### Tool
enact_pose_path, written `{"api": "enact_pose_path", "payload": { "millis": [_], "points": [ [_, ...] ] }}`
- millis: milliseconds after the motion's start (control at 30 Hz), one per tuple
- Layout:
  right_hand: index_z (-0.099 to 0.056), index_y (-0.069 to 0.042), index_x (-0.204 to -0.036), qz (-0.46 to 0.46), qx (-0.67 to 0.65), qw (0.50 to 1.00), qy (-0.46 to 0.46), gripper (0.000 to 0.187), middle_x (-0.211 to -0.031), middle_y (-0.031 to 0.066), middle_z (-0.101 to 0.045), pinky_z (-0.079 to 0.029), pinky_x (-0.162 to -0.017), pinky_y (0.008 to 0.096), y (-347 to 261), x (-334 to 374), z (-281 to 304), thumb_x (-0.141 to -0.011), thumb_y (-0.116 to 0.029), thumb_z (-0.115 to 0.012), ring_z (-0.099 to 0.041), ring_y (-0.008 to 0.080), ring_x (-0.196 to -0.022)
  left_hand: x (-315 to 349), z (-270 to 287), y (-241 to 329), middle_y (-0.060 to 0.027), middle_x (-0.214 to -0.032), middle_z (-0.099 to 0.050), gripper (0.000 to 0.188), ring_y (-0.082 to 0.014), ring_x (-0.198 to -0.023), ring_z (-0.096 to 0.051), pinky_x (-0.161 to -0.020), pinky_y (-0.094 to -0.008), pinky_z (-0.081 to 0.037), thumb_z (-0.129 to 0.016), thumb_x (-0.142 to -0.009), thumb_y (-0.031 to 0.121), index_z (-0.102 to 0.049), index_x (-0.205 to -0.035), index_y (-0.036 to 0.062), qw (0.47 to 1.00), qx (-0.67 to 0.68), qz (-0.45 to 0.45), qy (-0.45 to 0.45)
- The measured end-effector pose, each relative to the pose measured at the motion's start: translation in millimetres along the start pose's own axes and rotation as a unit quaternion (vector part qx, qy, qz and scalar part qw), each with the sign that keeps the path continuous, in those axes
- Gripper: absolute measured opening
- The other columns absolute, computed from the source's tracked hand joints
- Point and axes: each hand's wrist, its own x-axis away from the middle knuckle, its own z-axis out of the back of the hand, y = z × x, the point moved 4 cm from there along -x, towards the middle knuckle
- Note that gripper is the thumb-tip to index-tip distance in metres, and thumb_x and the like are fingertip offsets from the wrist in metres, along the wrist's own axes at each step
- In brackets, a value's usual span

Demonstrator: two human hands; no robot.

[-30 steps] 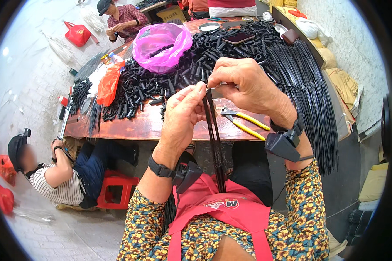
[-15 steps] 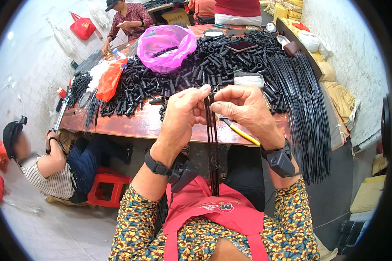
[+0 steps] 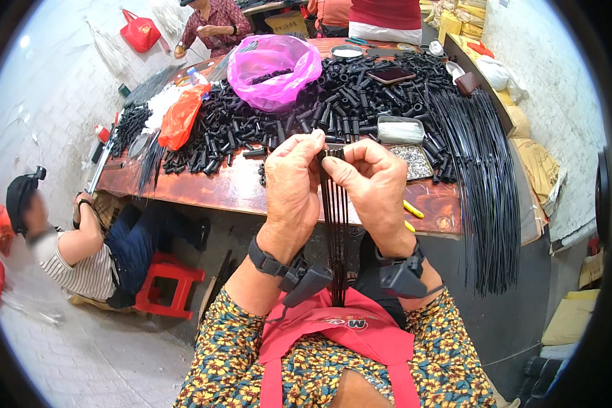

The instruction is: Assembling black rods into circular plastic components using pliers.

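A bundle of thin black rods (image 3: 336,224) hangs upright in front of me, its lower ends reaching down to my red apron (image 3: 299,330). My left hand (image 3: 294,183) is closed on the upper ends at the left side. On the right, my right hand (image 3: 370,187) pinches the tops between thumb and fingers. The rods are spread side by side between the two hands. What the fingertips hold at the very top is partly hidden. Behind my hands, many short black plastic tubes (image 3: 217,136) are heaped on the red-brown table (image 3: 238,192).
Long black rods (image 3: 486,204) overhang the table's right edge. Yellow-handled pliers (image 3: 413,209), a tray of small metal parts (image 3: 413,160), a clear box (image 3: 400,130), a phone (image 3: 392,75) and a pink bag (image 3: 273,71) lie there. One person (image 3: 81,248) sits left near a red stool (image 3: 168,285).
The rods between my hands have fanned out, and more show side by side. My right hand has moved slightly left and down. The tray beside it has come into sight.
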Motion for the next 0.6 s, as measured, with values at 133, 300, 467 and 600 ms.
{"api": "enact_pose_path", "payload": {
  "millis": [133, 300, 467, 600],
  "points": [
    [-0.066, -0.001, -0.082, -0.125, -0.137, 0.981, -0.059, 0.013, -0.073, 0.0000, -0.065, -0.045, -0.055, 0.0203, 9.6, -5.5, -2.0, -0.080, -0.008, -0.076, -0.055, 0.0031, -0.064, -3.2, 6.9, 0.8, 0.0018, -0.076, -0.062, 0.012, -0.0053, -0.066, -0.056, -0.060, -0.0203, -0.045, -0.064, -0.092, 0.012, -0.064, -0.081, 0.0064, 1.000, -0.010, 0.004, -0.011],
    [-0.066, -0.001, -0.086, -0.142, -0.176, 0.970, -0.091, 0.011, -0.075, 0.0003, -0.066, -0.046, -0.058, 0.0197, 14.5, -7.6, -5.3, -0.081, -0.006, -0.075, -0.058, 0.0039, -0.066, -2.9, 3.3, -0.4, 0.0024, -0.076, -0.062, 0.012, -0.0042, -0.066, -0.055, -0.060, -0.0199, -0.045, -0.064, -0.092, 0.014, -0.063, -0.082, 0.0069, 0.999, -0.017, 0.022, -0.028],
    [-0.065, -0.003, -0.083, -0.152, -0.213, 0.961, -0.091, 0.012, -0.073, -0.0011, -0.064, -0.045, -0.057, 0.0200, 26.5, -12.0, -9.3, -0.081, -0.008, -0.075, -0.056, 0.0037, -0.063, -5.5, 7.4, -2.9, 0.0032, -0.075, -0.061, 0.014, -0.0035, -0.065, -0.053, -0.059, -0.0193, -0.044, -0.065, -0.092, 0.016, -0.063, -0.082, 0.0071, 0.999, -0.017, 0.014, -0.024],
    [-0.066, -0.002, -0.079, -0.161, -0.253, 0.939, -0.167, 0.017, -0.071, 0.0013, -0.065, -0.047, -0.055, 0.0207, 36.7, -22.5, -12.9, -0.083, -0.017, -0.074, -0.058, 0.0053, -0.060, -8.8, 12.7, -0.7, 0.0024, -0.074, -0.061, 0.015, -0.0047, -0.064, -0.054, -0.059, -0.0205, -0.045, -0.065, -0.092, 0.018, -0.063, -0.082, 0.0074, 0.999, -0.036, 0.013, -0.016]
  ]
}}
